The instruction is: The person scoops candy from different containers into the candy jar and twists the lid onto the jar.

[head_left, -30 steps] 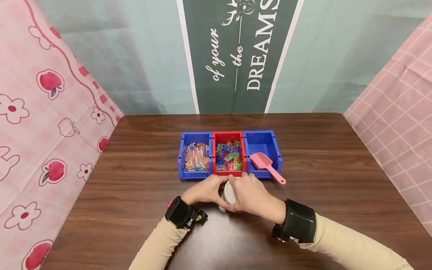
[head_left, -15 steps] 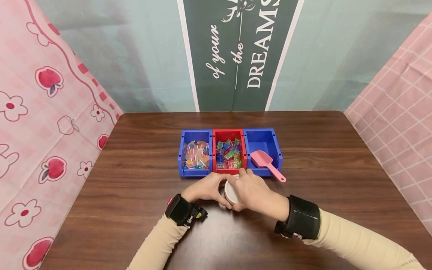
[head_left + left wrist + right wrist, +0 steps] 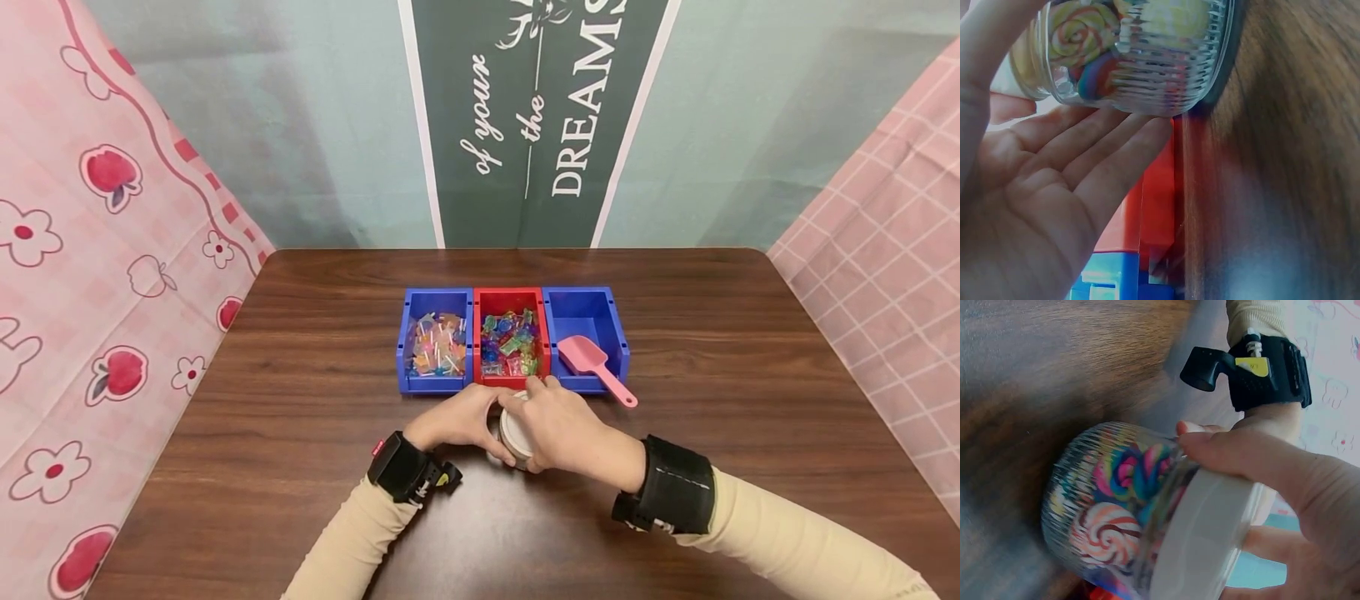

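A clear ribbed jar point(image 3: 1110, 519) of colourful swirl candies stands upright on the table, capped by a white lid point(image 3: 516, 435). My left hand point(image 3: 465, 419) holds the jar from the left, thumb on the near side and fingers on the far side. In the left wrist view, the fingers point(image 3: 1104, 150) lie long against the ribbed glass. From the right, my right hand point(image 3: 562, 429) grips the lid by its edge. Its thumb point(image 3: 1222, 447) presses the side of the lid in the right wrist view, and the other fingers reach round the opposite side.
Just beyond the hands stand three joined bins: a blue bin point(image 3: 435, 385) of wrapped lollipops point(image 3: 437, 346), a red bin point(image 3: 510, 300) of wrapped candies point(image 3: 512, 342) and another blue bin point(image 3: 577, 307). A pink scoop point(image 3: 583, 354) leans in the last, its handle over the front rim.
My right hand has turned slightly on the lid, its thumb moving right, away from the left thumb, and its wrist shifting a little right. The left hand keeps its place round the jar.
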Tool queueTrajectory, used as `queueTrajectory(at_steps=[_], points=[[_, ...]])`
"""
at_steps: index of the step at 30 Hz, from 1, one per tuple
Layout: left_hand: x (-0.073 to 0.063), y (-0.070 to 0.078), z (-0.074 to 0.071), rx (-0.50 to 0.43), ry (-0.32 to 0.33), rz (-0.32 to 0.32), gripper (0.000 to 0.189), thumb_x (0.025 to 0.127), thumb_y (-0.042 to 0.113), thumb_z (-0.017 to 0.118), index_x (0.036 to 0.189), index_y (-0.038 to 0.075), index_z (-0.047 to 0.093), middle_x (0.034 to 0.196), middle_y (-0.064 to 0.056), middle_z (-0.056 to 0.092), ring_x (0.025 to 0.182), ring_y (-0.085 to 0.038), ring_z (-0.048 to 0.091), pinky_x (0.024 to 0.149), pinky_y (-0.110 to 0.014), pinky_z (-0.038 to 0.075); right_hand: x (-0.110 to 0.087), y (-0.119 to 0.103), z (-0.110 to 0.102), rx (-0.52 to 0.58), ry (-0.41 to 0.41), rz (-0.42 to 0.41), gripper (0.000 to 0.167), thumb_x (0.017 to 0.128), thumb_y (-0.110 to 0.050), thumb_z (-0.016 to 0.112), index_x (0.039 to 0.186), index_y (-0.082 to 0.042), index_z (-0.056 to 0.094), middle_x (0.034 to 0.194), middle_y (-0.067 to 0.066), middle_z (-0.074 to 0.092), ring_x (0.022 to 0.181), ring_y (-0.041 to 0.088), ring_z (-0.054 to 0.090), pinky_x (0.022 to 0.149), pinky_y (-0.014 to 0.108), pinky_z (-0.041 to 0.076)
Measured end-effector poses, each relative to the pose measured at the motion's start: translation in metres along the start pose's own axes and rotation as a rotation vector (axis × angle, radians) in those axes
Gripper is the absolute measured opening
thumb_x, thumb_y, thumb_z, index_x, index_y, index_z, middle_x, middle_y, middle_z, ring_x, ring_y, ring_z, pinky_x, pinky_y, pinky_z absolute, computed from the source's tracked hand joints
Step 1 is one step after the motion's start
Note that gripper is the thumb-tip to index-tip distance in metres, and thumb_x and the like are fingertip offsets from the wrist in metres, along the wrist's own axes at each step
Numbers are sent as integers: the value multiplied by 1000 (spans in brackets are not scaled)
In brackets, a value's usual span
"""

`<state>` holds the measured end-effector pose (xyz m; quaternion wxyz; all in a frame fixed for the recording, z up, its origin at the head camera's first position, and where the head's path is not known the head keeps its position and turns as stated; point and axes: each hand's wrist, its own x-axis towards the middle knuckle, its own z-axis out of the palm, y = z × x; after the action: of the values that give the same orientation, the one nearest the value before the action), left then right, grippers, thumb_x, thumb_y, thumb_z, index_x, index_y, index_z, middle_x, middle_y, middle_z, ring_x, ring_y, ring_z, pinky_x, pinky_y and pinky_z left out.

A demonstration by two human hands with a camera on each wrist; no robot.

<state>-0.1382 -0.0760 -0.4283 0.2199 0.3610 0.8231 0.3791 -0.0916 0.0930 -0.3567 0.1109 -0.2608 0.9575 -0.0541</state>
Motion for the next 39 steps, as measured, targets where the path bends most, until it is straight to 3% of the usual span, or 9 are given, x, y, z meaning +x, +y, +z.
queueTrajectory(at_steps=[9,15,19,23,27,30,33,39], points=[[0,0,1,23,15,25,64,65,25,88,121,9,61,109,-4,70,93,-8,59,86,-17,49,3,-2,8,-1,83,67,77,55,-45,89,118,-8,64,92,20,66,76,30,56,65,39,51],[-1,-1,1,34,16,18,64,65,26,88,118,6,61,103,-4,69,88,-5,57,82,-18,49,4,-11,19,-124,168,231,79,58,-64,80,102,-1,62,80,20,65,68,30,64,55,41,56],[-1,0,0,36,12,9,61,66,25,87,118,7,61,101,-4,69,86,-5,57,81,-19,50,5,-14,21,-164,163,288,84,58,-69,77,104,0,61,82,19,64,69,29,66,54,40,56],[-1,3,0,37,1,7,59,67,22,86,117,6,61,103,-4,69,89,-7,57,83,-18,49,3,-13,12,-131,64,239,97,59,-65,80,121,6,57,103,23,62,87,33,62,65,44,58],[-1,3,0,1,-10,-4,64,64,24,89,119,7,61,109,-3,70,94,-7,58,87,-17,48,1,-7,-2,-12,-85,159,100,62,-51,85,135,6,47,125,26,53,107,38,54,83,49,57],[-1,3,-1,-30,-11,-20,69,63,25,90,123,9,59,113,-1,69,97,-6,58,90,-18,47,-2,-1,-12,58,-122,88,89,62,-38,87,133,1,49,121,24,55,103,36,56,85,49,56],[-1,2,-1,-49,-13,-30,73,63,25,90,126,10,58,116,0,68,100,-5,57,92,-18,46,-4,3,-17,92,-109,30,76,62,-31,89,125,-6,55,109,18,59,94,29,58,79,44,57],[-1,3,0,-33,-14,-43,72,64,30,89,126,12,58,113,2,68,96,-5,57,89,-17,47,-7,4,-22,55,-83,-49,72,61,-26,90,124,-10,60,105,15,60,92,26,58,77,42,58]])
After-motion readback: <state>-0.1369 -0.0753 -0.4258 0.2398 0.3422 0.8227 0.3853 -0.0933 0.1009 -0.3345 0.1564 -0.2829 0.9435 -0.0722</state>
